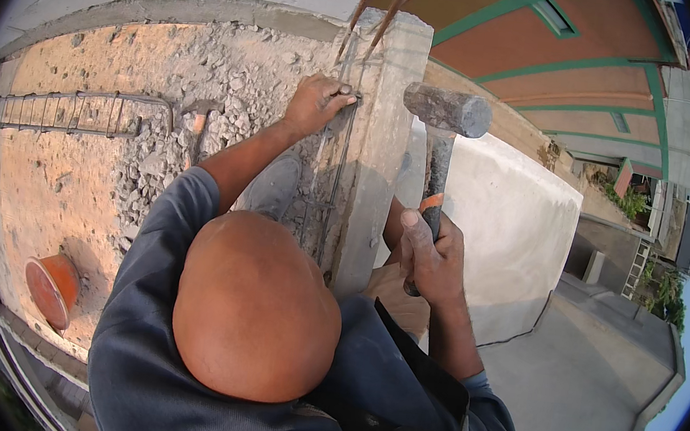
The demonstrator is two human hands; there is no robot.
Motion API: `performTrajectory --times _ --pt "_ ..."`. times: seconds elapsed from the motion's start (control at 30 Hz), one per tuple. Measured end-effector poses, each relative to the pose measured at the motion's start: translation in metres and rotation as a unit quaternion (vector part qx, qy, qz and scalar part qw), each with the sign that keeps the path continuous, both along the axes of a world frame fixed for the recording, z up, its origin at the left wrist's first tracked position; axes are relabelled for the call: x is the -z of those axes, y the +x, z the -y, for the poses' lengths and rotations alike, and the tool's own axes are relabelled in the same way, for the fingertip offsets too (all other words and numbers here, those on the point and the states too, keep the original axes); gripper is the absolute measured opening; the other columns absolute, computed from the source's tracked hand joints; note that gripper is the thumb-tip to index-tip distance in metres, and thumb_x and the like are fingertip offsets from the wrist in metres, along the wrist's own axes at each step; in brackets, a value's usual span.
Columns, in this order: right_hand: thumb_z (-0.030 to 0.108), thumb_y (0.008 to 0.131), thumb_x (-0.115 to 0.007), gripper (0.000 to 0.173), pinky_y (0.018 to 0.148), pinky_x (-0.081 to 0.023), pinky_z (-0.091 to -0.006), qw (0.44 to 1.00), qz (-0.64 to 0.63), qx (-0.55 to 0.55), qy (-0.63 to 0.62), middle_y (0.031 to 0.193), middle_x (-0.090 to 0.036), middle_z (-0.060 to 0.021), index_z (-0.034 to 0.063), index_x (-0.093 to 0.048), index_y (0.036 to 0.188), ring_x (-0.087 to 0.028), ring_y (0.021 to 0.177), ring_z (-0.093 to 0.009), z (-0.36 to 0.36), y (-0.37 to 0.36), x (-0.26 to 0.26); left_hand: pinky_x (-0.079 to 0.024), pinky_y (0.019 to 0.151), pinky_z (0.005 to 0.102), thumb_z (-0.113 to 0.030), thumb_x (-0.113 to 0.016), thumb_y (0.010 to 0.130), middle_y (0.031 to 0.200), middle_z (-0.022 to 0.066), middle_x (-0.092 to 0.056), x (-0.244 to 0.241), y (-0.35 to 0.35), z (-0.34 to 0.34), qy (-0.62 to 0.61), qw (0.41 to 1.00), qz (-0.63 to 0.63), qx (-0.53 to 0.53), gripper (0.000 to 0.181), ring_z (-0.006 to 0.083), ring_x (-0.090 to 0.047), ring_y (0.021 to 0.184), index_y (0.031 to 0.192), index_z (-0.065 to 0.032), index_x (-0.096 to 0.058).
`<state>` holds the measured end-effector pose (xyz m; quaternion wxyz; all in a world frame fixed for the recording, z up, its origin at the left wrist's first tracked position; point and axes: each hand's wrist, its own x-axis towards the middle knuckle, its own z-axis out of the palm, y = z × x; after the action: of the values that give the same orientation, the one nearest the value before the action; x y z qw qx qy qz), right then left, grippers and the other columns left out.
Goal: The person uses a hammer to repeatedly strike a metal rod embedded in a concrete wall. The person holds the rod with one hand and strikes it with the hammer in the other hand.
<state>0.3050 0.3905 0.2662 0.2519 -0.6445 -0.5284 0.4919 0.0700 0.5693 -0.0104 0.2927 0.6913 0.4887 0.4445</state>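
Observation:
My right hand grips the dark handle of a club hammer. Its heavy steel head is raised to the right of the concrete edge, and an orange band circles the handle. At the inner side of that edge, my left hand pinches a small dark metal piece between thumb and fingers; whether it is a chisel end or a bar end cannot be told. Exposed rebar runs lengthwise in the chipped concrete beside my left hand. My bare bent knee and dusty boot are below it.
Broken concrete rubble covers the floor at left, with a second hammer on it. A rebar cage and an orange bucket lie further left. Upright rusty bars rise ahead. Beyond the edge is a grey surface.

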Motion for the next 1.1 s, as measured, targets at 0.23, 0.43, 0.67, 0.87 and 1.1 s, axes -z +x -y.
performTrajectory --times 0.23,0.43,0.67,0.87,1.1 --pt "0.038 0.112 -0.069 0.042 0.051 -0.045 -0.0328 0.99 -0.074 0.052 0.106 0.063 -0.057 -0.0024 0.0027 -0.063 0.091 -0.055 0.053 -0.013 -0.036 -0.035 0.009 -0.053 0.1 0.0479 -0.032 -0.078 0.103 0.108 0.016 -0.079 0.004 0.004 0.012 -0.022 0.999 0.001 0.047 0.03 0.0367 -0.07 0.103 0.115 -0.0045 -0.082" --pt "0.046 0.11 -0.072 0.048 0.048 -0.043 -0.0326 0.983 0.148 -0.062 -0.087 0.06 -0.052 0.0003 0.0081 -0.057 0.083 -0.049 0.05 -0.012 -0.053 -0.024 0.108 -0.049 0.105 0.0512 -0.034 -0.078 0.102 0.109 0.016 -0.079 0.002 -0.006 0.002 -0.061 0.995 -0.061 0.056 0.031 0.0366 -0.068 0.109 0.117 -0.0075 -0.083" --pt "0.044 0.109 -0.072 0.048 0.055 -0.048 -0.0335 0.998 0.019 -0.002 -0.064 0.067 -0.058 -0.0024 0.001 -0.065 0.09 -0.057 0.056 -0.013 -0.043 -0.035 0.005 -0.043 0.112 0.0485 -0.042 -0.077 0.102 0.11 0.0134 -0.08 0.008 -0.003 -0.001 -0.068 0.994 -0.033 0.077 0.036 0.0343 -0.066 0.118 0.115 -0.0099 -0.085" --pt "0.037 0.11 -0.07 0.045 0.056 -0.049 -0.0309 0.982 -0.101 0.067 0.144 0.071 -0.061 -0.0006 -0.0008 -0.066 0.086 -0.059 0.059 -0.009 -0.049 -0.043 0.036 -0.04 0.115 0.0475 -0.043 -0.077 0.102 0.111 0.0103 -0.081 0.016 0.0 -0.001 -0.059 0.994 -0.041 0.077 0.036 0.0336 -0.066 0.119 0.116 -0.0111 -0.085" --pt "0.044 0.109 -0.073 0.048 0.044 -0.042 -0.0306 0.973 0.097 -0.037 -0.208 0.059 -0.054 -0.0007 0.0089 -0.056 0.082 -0.05 0.045 -0.012 -0.059 -0.034 0.07 -0.037 0.117 0.0469 -0.043 -0.077 0.102 0.122 0.007 -0.081 0.015 -0.009 -0.002 -0.093 0.986 -0.113 0.077 0.035 0.0297 -0.062 0.125 0.121 -0.0154 -0.085"
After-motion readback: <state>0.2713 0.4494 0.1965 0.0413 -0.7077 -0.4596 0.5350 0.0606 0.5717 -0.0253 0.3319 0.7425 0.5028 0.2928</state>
